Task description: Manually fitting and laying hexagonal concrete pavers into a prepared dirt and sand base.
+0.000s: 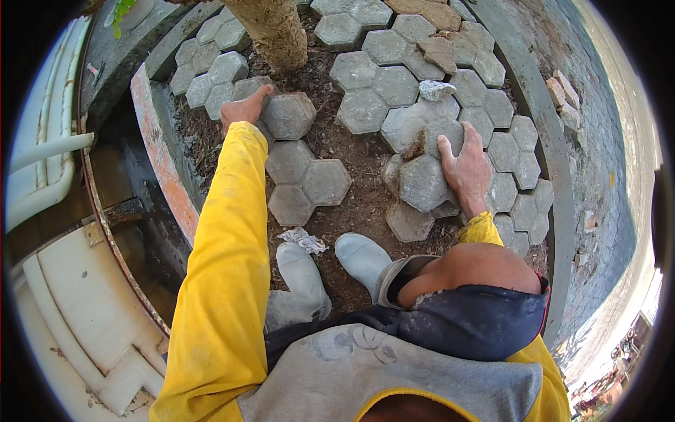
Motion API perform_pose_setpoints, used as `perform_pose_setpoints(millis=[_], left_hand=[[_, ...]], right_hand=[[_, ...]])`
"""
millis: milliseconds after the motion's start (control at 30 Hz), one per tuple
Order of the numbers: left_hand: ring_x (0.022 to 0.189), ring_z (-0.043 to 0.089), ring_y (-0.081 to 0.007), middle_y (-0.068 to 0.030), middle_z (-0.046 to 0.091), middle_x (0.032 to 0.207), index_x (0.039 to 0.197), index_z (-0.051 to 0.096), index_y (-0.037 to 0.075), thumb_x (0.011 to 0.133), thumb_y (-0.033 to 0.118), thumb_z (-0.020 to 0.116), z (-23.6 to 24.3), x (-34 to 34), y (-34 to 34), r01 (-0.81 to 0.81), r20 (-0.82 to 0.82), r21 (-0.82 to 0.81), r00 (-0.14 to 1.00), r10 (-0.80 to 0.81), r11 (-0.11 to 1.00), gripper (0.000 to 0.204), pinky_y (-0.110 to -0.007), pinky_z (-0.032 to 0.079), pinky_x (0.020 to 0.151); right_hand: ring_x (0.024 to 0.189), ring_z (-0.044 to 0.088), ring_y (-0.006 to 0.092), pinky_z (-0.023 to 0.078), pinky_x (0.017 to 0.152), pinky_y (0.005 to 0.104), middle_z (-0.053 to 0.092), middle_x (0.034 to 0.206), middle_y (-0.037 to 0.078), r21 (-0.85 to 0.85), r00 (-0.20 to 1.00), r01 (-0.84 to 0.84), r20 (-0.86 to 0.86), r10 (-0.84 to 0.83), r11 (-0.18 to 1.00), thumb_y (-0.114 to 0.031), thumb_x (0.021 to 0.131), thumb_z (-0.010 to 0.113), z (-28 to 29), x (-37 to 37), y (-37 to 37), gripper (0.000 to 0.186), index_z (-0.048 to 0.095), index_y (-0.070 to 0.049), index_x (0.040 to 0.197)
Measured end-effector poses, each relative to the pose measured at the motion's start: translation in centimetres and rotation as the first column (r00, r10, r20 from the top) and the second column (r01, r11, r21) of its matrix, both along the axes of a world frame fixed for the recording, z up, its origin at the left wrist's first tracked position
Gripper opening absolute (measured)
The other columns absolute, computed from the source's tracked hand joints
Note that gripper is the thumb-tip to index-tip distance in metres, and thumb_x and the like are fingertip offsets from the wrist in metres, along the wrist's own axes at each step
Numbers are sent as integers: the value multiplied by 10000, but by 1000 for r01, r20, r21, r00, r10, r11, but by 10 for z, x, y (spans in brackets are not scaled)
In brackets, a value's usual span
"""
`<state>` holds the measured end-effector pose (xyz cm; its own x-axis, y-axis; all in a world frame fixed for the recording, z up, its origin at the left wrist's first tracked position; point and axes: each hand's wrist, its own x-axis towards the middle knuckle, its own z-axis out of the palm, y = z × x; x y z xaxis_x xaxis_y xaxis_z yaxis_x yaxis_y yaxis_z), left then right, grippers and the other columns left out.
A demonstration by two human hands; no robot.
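Note:
Grey concrete pavers, each shaped like three joined hexagons, lie around both of my hands. At the left, my left hand (pixel 246 110) is closed at the edge of a raised paver (pixel 290 116) near the tree trunk; part of its fingers is hidden. Just nearer to me, another three-lobed paver (pixel 306 181) lies flat on the soil. My right hand (pixel 467 169) rests with fingers apart against the right side of a stacked paver (pixel 424 181). Beneath that one, a further paver (pixel 409 221) partly shows.
A tree trunk (pixel 271 35) rises at the far side. Crumpled paper (pixel 302 240) lies by my boots (pixel 362 257). A concrete curb (pixel 559 183) bounds the right, an orange-faced curb (pixel 165 162) the left. Broken chunks (pixel 436 90) sit on the far pavers.

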<state>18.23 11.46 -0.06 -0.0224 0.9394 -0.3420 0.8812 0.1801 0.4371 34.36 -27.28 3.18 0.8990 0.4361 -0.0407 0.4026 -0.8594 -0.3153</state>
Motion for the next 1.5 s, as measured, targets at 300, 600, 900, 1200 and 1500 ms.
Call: perform_pose_setpoints(millis=[300,600,900,1200,1500], left_hand=[[1195,605,-357,-284,593,1304,1209,577,-183,524,630,872,13,18,3,137,57,-54,989,-134,989,1103,-395,468,1010],[1306,503,-387,-330,502,1383,1410,427,-114,615,639,829,-38,-53,17,682,154,36,719,-678,731,1166,-426,386,1102],[1427,237,-427,-273,264,1521,1519,149,-44,509,522,938,-43,-44,-18,689,-89,9,722,-686,725,1401,-480,240,1186],[1403,320,-401,-280,325,1490,1510,231,-44,536,521,925,-41,-57,-23,596,-64,1,801,-595,803,1323,-437,298,1169],[1373,334,-439,-286,298,1462,1506,178,-32,560,321,942,-41,-50,-39,464,54,89,881,-470,881,1266,-443,342,1140]], right_hand=[[1079,625,416,496,889,492,587,1283,206,-9,1000,11,25,-11,1000,-516,916,574,-7,-1,2,660,471,-63,1384],[1092,621,413,490,904,490,583,1297,202,-42,999,4,39,-2,999,-518,920,568,-9,0,1,665,464,-67,1397],[1134,597,370,435,980,468,595,1279,162,10,974,-54,222,51,998,-478,902,626,-17,1,-4,654,473,-72,1392],[1300,491,322,296,1133,476,490,1415,187,121,676,-737,141,723,666,-473,831,700,-31,-38,163,819,387,-38,1451],[1337,464,358,284,1142,505,460,1441,235,-70,594,-804,-140,792,591,-581,674,784,-60,-35,244,1099,323,24,1468]])
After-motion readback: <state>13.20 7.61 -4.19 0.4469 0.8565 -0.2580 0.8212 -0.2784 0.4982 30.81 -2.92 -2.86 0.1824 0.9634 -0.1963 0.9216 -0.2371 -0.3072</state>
